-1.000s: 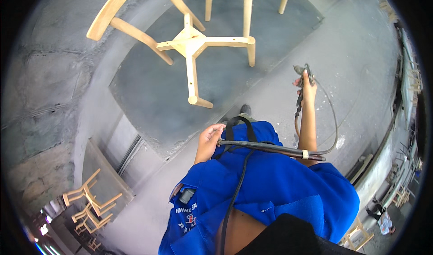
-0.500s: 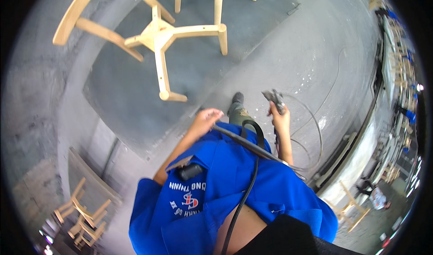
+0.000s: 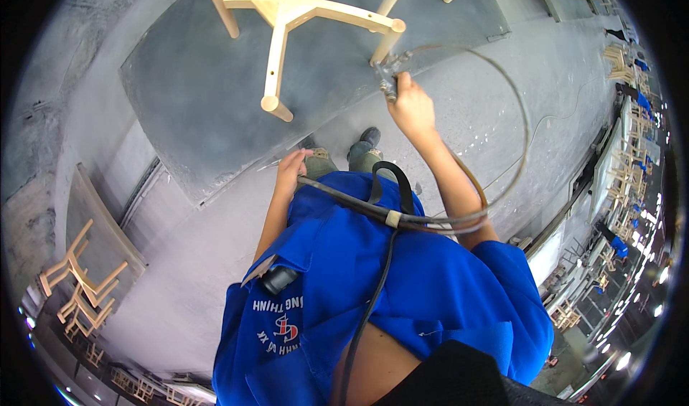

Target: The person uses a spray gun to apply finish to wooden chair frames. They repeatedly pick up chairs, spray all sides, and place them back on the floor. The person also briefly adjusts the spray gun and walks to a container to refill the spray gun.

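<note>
My right hand point(image 3: 415, 108) is wrapped round a metal spray gun point(image 3: 388, 83), held out in front close to the lower leg end of a pale wooden chair frame point(image 3: 291, 8). A hose point(image 3: 527, 119) loops from the gun out to the right and back toward my waist. At my left side, my left hand point(image 3: 291, 168) has its fingers drawn together beside the end of a dark tube point(image 3: 337, 192) lying across my blue shirt. A thin pale line shows by these fingers; whether they hold it is unclear. The chair frame's top is cut off by the view's upper edge.
A dark grey panel point(image 3: 215, 112) spreads beneath the chair frame. Several more wooden chair frames point(image 3: 82, 277) stand at the lower left, beside a low wall point(image 3: 108, 219). Along the right edge runs a long line of chairs point(image 3: 623, 169) with people in blue.
My right hand has moved forward and left with the spray gun, close to the chair leg. My left hand has drawn back to the left. The chair frame appears higher in view.
</note>
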`<state>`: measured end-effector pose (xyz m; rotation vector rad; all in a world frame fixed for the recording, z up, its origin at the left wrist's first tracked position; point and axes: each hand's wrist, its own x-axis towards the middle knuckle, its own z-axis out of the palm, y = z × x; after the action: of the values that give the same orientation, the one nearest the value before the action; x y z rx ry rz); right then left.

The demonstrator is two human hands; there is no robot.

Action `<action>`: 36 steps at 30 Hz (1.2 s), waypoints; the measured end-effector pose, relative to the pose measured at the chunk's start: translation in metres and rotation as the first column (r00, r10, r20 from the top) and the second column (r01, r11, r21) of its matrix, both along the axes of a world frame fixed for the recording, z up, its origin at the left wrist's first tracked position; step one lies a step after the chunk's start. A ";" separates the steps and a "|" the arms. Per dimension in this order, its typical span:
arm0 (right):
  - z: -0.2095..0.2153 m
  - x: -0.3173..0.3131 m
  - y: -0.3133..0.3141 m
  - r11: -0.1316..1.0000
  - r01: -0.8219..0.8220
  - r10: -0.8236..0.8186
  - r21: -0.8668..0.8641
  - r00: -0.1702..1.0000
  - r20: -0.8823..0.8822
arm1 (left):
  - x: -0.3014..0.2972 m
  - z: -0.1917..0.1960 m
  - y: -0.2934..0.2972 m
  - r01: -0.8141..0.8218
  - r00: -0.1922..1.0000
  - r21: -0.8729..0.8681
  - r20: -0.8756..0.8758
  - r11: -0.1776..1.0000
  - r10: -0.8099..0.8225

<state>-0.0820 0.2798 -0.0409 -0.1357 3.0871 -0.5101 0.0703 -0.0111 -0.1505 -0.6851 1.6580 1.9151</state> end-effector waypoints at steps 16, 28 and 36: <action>-0.120 0.046 0.012 0.812 0.482 -0.255 -0.328 0.800 0.544 | -0.030 0.012 -0.008 0.025 0.994 0.013 0.110 1.000 -0.027; -0.051 0.198 0.224 -0.273 0.624 -0.298 -0.733 0.669 0.681 | -0.073 0.010 0.184 0.697 0.710 -0.079 -0.063 0.712 -0.702; -0.050 0.281 0.321 -0.283 0.647 -0.433 -0.708 0.572 0.696 | -0.191 0.108 0.325 0.525 0.179 -0.709 -0.450 0.472 -0.875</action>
<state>0.1992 0.6005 -0.0909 1.3779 1.5811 -2.3923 -0.1211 0.3142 -0.0427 0.9887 2.2975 1.0789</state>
